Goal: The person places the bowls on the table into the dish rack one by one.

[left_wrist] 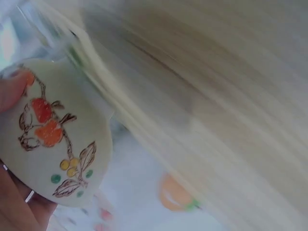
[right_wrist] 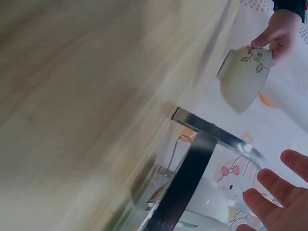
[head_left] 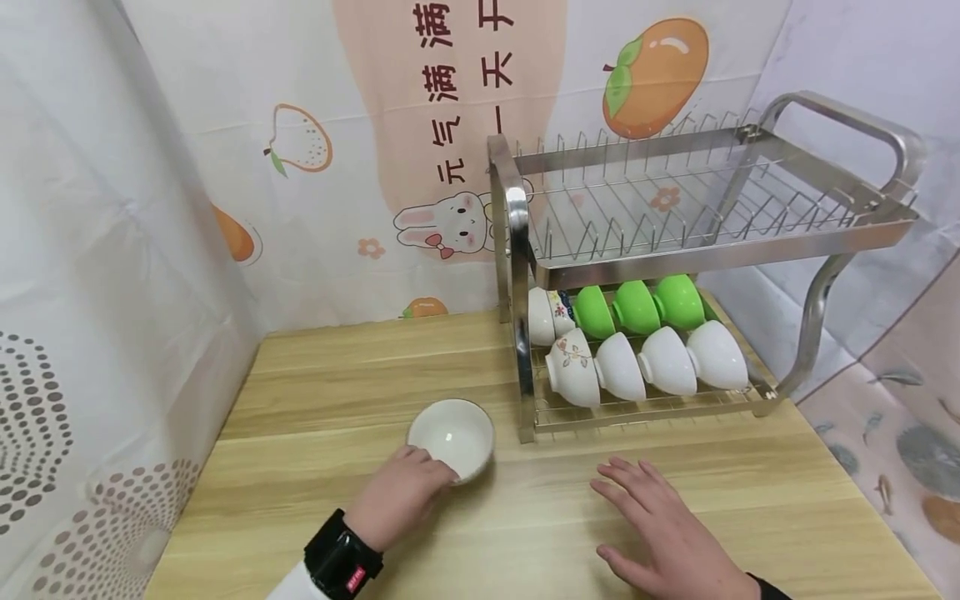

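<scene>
My left hand (head_left: 405, 496) grips the near rim of a white bowl (head_left: 459, 429) with the fingers over the edge. The bowl's mouth faces up, left of the rack. In the left wrist view, orange fruit and brown leaves decorate the outside of the bowl (left_wrist: 84, 130), with thumb and fingers at its rim. The right wrist view shows the bowl (right_wrist: 245, 77) from the side; whether its foot touches the table I cannot tell. My right hand (head_left: 663, 529) hovers over the table in front of the rack, fingers spread and holding nothing.
A two-tier metal dish rack (head_left: 517, 275) stands at the right on the wooden table (head_left: 330, 392). On its lower tier, white bowls (head_left: 667, 360) sit on edge before green bowls (head_left: 636, 307), alongside a flowered bowl (head_left: 574, 371). A printed curtain (head_left: 300, 233) hangs behind.
</scene>
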The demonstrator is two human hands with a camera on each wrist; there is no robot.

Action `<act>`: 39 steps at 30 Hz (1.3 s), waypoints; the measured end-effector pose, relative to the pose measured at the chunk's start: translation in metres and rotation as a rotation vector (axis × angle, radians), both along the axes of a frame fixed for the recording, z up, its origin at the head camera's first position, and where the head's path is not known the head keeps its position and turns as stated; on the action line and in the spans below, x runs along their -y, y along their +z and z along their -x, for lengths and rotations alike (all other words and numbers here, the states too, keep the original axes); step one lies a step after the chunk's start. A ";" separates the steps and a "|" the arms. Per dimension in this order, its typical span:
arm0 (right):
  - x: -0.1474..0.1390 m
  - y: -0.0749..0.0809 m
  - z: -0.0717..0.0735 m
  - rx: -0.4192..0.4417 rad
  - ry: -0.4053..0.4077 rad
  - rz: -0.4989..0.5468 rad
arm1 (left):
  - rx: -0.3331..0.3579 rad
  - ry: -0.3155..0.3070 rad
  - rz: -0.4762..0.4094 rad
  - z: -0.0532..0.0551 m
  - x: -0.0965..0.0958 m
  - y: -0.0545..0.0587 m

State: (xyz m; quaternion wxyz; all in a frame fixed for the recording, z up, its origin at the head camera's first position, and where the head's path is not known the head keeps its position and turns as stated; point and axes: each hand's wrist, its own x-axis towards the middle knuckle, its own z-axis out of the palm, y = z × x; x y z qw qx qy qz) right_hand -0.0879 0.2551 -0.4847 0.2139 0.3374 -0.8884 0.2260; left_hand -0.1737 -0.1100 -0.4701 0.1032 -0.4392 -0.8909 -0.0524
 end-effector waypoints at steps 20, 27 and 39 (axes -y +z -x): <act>0.017 0.006 -0.006 -0.070 0.403 -0.207 | -0.192 -0.538 0.257 -0.050 -0.093 0.022; 0.016 0.003 -0.007 -0.048 0.457 -0.241 | -0.184 -0.559 0.277 -0.052 -0.098 0.025; 0.013 -0.002 -0.004 -0.055 0.434 -0.070 | -0.133 -0.487 0.200 -0.049 -0.098 0.027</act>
